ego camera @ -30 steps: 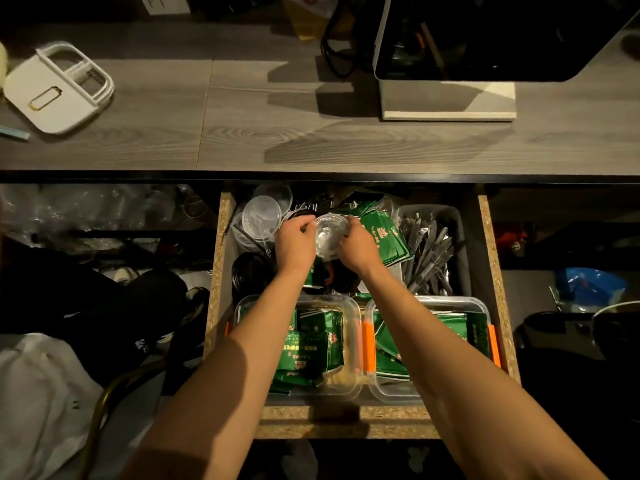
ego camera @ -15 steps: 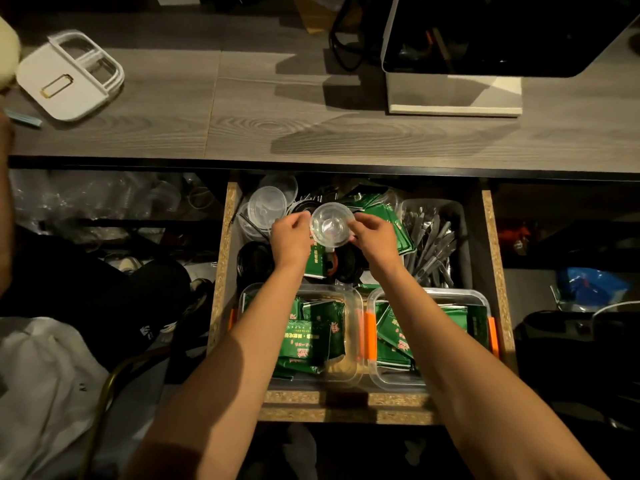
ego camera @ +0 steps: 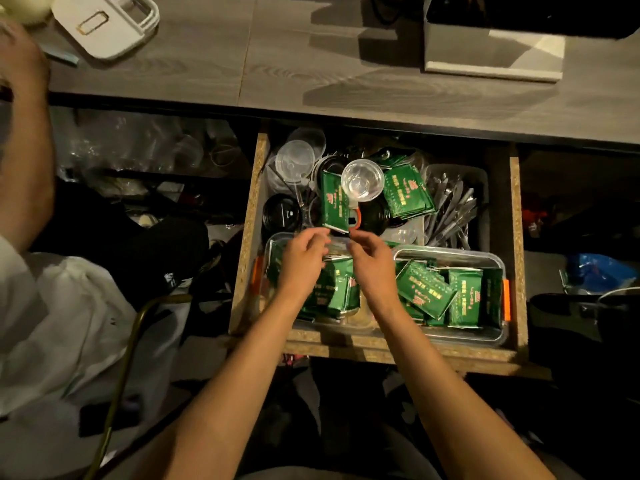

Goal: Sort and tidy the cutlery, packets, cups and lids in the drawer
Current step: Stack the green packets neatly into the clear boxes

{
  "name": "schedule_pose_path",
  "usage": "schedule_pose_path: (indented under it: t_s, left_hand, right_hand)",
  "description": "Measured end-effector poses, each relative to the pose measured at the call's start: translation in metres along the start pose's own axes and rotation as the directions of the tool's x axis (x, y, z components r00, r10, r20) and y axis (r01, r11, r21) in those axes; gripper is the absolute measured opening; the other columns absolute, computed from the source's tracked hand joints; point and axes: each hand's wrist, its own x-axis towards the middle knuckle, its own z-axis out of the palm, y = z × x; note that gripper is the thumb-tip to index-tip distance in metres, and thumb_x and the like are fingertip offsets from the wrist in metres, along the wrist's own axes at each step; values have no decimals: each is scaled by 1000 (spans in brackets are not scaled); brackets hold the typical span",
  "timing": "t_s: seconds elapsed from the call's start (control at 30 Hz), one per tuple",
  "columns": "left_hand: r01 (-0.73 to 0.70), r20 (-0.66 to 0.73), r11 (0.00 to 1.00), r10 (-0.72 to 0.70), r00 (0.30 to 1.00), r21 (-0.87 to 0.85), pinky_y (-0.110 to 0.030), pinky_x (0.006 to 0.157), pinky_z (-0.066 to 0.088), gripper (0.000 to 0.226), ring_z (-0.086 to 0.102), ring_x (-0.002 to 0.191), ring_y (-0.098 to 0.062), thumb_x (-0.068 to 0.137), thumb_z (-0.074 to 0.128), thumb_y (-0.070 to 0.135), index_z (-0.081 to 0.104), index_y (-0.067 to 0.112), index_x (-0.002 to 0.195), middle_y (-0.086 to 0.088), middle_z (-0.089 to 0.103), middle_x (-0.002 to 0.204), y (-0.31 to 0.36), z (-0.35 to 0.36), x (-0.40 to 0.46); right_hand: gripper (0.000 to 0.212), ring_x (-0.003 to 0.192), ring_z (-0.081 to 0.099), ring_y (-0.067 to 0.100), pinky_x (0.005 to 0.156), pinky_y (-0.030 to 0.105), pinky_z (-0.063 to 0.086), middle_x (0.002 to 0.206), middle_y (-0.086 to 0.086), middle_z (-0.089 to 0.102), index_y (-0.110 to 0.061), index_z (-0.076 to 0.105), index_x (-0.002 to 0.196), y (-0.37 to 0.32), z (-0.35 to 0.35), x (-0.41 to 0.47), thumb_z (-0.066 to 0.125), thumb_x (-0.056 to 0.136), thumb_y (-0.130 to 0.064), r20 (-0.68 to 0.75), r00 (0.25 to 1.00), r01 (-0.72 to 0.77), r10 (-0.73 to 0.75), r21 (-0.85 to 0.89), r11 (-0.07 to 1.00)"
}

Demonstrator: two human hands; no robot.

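The open drawer (ego camera: 247,237) fills the middle of the frame, its chipboard rim showing left, right and front. Along its near edge sit two clear plastic tubs: the left tub (ego camera: 268,247), mostly hidden under the person's wrists, holds green packets, and the right tub (ego camera: 498,268) is heaped with green packets (ego camera: 464,296) lying at all angles, orange clips on its end. Behind the right tub, in the upper right of the drawer, a clear bin (ego camera: 479,174) holds a jumble of grey plastic cutlery (ego camera: 453,209). In the upper middle a small clear cup (ego camera: 362,180) rests mouth up on loose green packets, one packet (ego camera: 334,202) just left of it and a fanned stack (ego camera: 407,192) just right. Clear lids (ego camera: 294,159) are piled in the upper left corner, with a black lid (ego camera: 282,213) below them. The left hand (ego camera: 304,256) and right hand (ego camera: 372,258) hover over the left tub, fingers loosely curled and close together; neither clearly holds anything, though the fingertips sit near the lower edge of the loose packet. Above the drawer runs a grey wood-grain counter (ego camera: 207,64) with a white lid (ego camera: 107,22) at the upper left and a white box (ego camera: 491,53) at the upper right. Another person's arm (ego camera: 24,133) stands at the far left.
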Motion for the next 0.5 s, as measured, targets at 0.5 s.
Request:
schedule_pose_path:
  t_s: [0.5]
  left_hand:
    - [126,277,867,-287,917,482,-37,97,37,84,54,116,-19,92,7,74,52,22,140,-5,59,133,-70,-53,-40]
  right_hand:
    - [55,100,68,19,88,32,54,113,5,72,-16,66,124,79,33,-51,68,85,-54,471,862,176,189,-627,759]
